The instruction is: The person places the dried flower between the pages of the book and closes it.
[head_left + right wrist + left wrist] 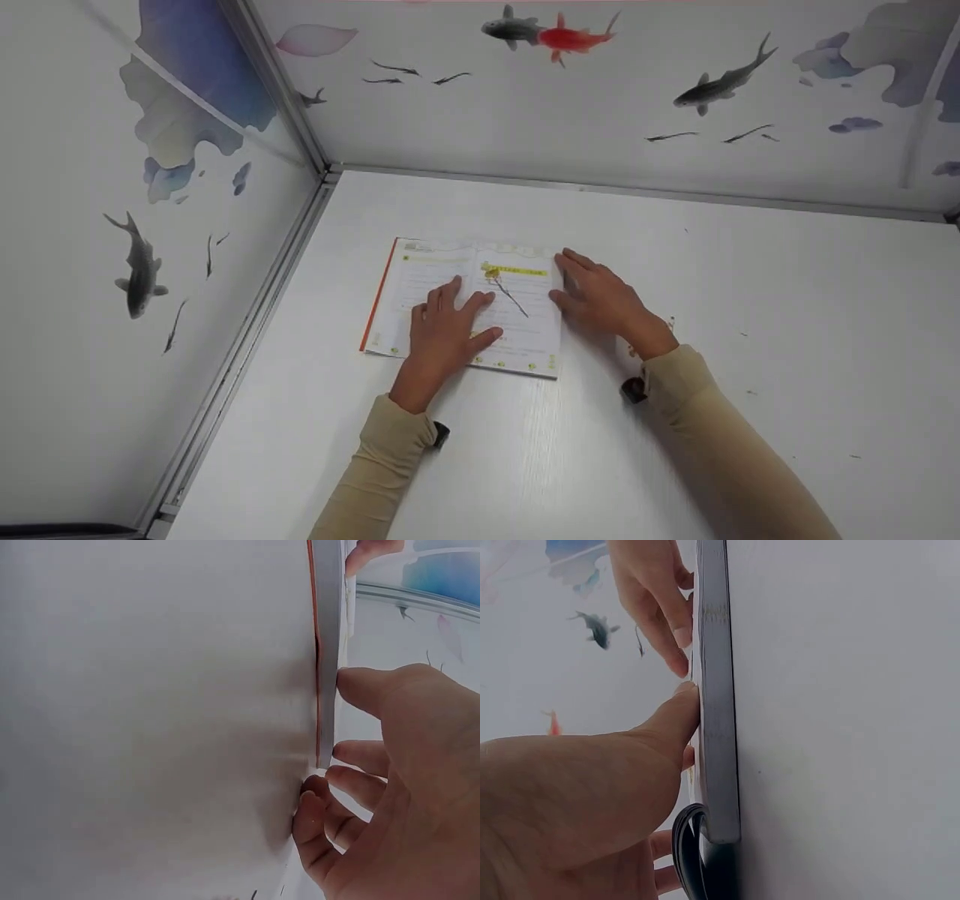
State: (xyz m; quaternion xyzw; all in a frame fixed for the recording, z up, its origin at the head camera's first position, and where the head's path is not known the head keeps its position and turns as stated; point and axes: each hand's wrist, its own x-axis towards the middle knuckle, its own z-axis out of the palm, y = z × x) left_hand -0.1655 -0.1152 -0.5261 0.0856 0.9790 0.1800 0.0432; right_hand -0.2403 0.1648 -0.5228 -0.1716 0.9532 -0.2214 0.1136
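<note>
A book (517, 352) lies spread out on the white table, with an orange cover edge at its left. On its right page is a small yellow flower (492, 274) with a thin dark stem. My left hand (442, 330) rests over the inner fold with fingers spread, its thumb on the right page. At the book's right edge, my right hand (604, 296) touches the side with its thumb and fingertips. The right wrist view shows that thumb against the page block (327, 652), several fingers bent near the corner. In the left wrist view the thick page edge (718, 690) stands out.
Small reddish plant bits (631, 349) lie beside my right wrist, partly hidden by it. Tiny scraps (751, 392) are scattered over the table's right side. White panels (450, 127) printed with fish stand along the table's back and left edges.
</note>
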